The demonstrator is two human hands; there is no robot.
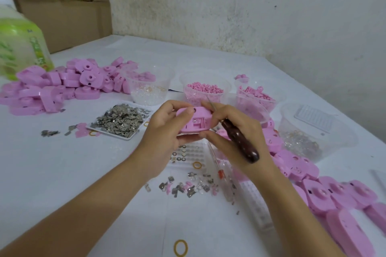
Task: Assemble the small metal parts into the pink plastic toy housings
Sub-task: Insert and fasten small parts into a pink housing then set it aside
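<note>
Head view: pink housing (194, 121) pinched crosswise by left hand (165, 133), cavity facing camera; awl (240, 142) clasped by right hand (250, 131); cups (184, 84) behind.

One pink housing (193, 122) is gripped off the table at centre frame by the left hand (165, 131) and right hand (234, 133), tilted so its open, ribbed inside faces the camera. A heap of housings (62, 87) lies at upper left; a band of overlapping housings (325, 192) runs down the lower right. Small metal parts (121, 120) — thin, shiny grey plates — sit piled left of centre, with loose metal pieces (183, 189) scattered below the hands.
</note>
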